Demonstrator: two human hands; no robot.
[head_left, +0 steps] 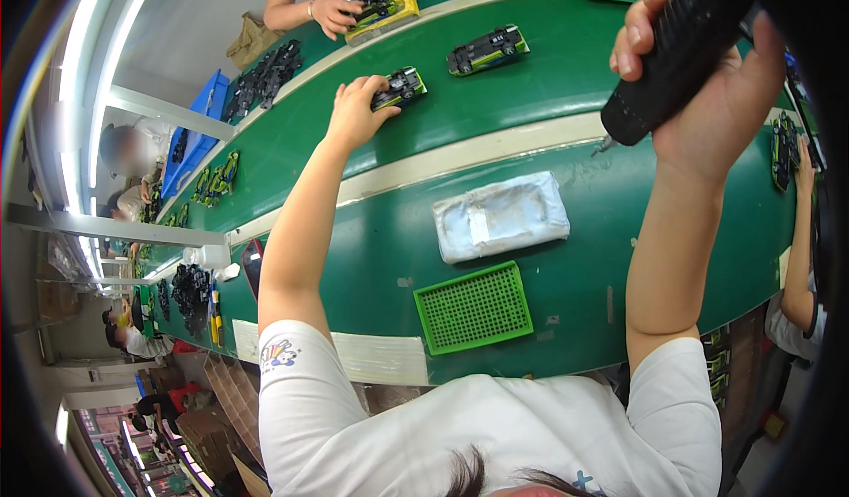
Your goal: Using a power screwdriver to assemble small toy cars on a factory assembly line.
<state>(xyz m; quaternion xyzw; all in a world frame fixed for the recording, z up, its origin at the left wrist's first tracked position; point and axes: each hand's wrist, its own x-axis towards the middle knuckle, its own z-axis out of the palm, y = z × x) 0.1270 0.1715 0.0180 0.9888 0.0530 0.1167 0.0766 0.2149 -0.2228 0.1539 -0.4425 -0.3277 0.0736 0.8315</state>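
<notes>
My left hand reaches across to the green middle strip of the bench. Its fingers are closed round a toy car, wheels up, with a black underside and a green body. Raised at the upper right, my right hand grips a black electric screwdriver. Its bit points down and to the left, touching nothing. A second upturned toy car lies beyond and to the right of the held one. Nearer me rests a pale, tape-wrapped pad with a shallow car-shaped hollow.
Close to me lies a green perforated basket. Across the bench, a co-worker's hand is at a yellow fixture. Black parts and a blue tray are at left. Another co-worker's hand touches a car at far right.
</notes>
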